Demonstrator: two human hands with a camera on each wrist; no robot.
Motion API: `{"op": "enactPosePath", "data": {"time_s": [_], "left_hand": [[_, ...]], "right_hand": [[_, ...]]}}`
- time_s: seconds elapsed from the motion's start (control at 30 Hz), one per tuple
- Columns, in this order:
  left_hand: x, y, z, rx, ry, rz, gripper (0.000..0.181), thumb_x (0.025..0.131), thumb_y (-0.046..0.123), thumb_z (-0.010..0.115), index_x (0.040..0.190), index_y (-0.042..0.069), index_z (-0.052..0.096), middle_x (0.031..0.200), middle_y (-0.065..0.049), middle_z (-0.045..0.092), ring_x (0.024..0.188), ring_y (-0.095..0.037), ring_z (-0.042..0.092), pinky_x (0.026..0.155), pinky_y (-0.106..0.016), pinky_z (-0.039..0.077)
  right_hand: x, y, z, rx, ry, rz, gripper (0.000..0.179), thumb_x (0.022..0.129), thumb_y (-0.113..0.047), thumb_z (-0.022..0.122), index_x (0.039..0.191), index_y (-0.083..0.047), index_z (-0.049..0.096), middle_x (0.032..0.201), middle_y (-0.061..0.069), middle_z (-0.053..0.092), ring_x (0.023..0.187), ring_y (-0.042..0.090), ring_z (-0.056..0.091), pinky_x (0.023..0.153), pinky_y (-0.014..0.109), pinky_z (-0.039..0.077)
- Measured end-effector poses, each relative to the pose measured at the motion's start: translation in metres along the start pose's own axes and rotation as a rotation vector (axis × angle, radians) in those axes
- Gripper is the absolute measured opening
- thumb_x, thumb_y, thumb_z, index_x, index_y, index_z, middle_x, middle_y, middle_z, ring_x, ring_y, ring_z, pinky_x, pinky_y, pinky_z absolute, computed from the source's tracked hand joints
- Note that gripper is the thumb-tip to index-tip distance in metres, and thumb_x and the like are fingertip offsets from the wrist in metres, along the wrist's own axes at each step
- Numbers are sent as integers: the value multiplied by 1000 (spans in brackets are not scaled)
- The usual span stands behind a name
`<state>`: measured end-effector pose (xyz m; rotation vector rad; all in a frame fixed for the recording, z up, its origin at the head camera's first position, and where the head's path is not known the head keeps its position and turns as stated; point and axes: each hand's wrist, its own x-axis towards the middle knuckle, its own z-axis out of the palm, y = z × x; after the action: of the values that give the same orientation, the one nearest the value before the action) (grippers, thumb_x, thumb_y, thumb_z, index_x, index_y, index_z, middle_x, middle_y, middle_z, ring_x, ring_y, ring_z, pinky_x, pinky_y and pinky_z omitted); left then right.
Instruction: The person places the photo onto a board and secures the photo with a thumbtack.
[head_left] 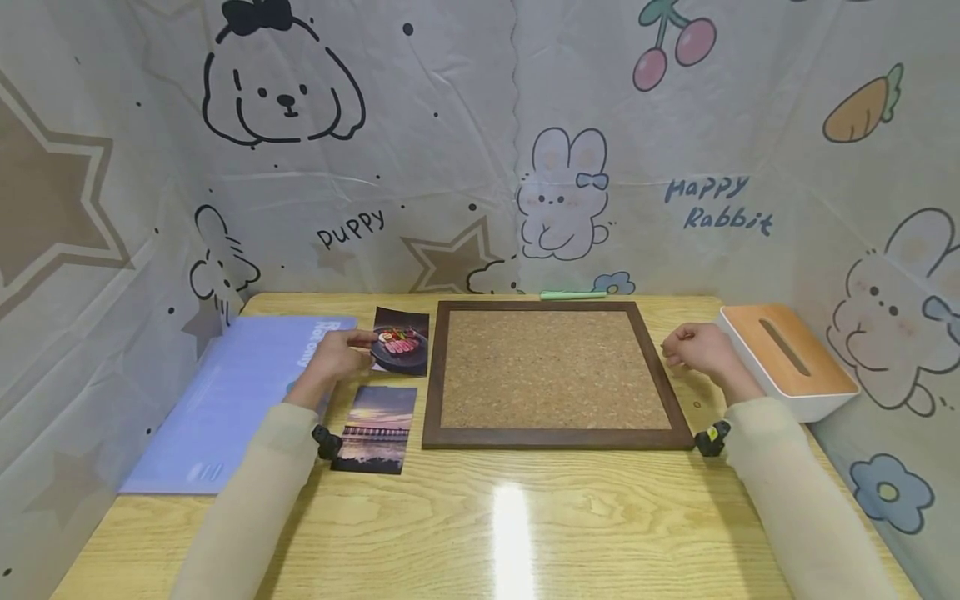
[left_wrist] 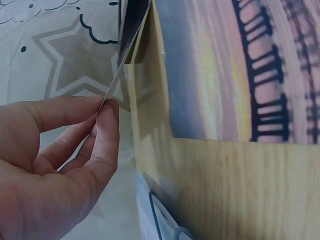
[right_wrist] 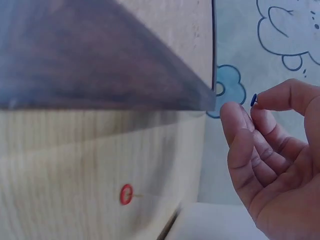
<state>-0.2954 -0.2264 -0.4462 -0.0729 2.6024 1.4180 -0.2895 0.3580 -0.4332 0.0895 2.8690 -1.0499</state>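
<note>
My left hand (head_left: 339, 353) pinches the left edge of a photo of sliced meat on a dark plate (head_left: 401, 350). In the left wrist view that photo appears edge-on between thumb and finger. Just nearer to me lies a photo of a pier at sunset (head_left: 377, 429), flat on the table. My right hand (head_left: 697, 347), beyond the right side of a cork board (head_left: 555, 367) with a dark wooden frame, pinches a small blue thumbtack (right_wrist: 254, 99). On the table below that hand lies a red thumbtack (right_wrist: 126, 194), its pin pointing sideways.
A blue-purple folder (head_left: 217, 408) lies at the left. At the right stands a white tissue box (head_left: 787, 350) with a wooden lid. A green pen (head_left: 573, 295) is at the back edge of the wooden table (head_left: 420, 533), before a printed cloth backdrop.
</note>
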Motion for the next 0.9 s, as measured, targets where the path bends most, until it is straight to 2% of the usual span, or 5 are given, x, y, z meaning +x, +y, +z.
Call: {"op": "enactPosePath", "data": {"time_s": [0.1,0.27,0.5,0.73,0.9], "left_hand": [[-2,2,-1,-27,-8,-8,51,91,-4,60,142,-1,53,141,-26,54,117,-36,62,95,-41,56],[-6,6,-2,-18,-1,7,52,92,-1,61,143,1,52,144,-25,52,125,-40,57,102,-46,52],[-8,12,-2,-57,-7,-10,52,94,3,62,144,7,53,146,-21,52,127,-38,56,107,-50,47],[-13,23,1,-72,-63,29,51,95,5,64,145,6,52,149,-22,49,134,-39,51,111,-52,44],[-16,32,11,-45,-80,51,51,93,7,66,143,8,55,147,-21,52,132,-38,52,112,-52,43]], "right_hand": [[-2,-8,-1,-17,22,-8,24,94,-22,57,98,0,67,90,12,74,79,18,70,70,34,59],[-4,-19,0,-42,51,-41,18,90,-19,59,93,-3,67,87,10,74,76,20,69,66,27,52],[-1,-26,7,-14,58,-93,21,92,-16,54,102,-1,65,94,15,71,82,25,70,66,26,54],[0,-40,12,64,-55,-105,26,100,-20,56,111,3,63,104,22,67,85,25,67,80,42,60],[1,-50,18,109,-121,-135,26,102,-19,55,113,4,62,112,24,68,96,32,69,84,43,60]]}}
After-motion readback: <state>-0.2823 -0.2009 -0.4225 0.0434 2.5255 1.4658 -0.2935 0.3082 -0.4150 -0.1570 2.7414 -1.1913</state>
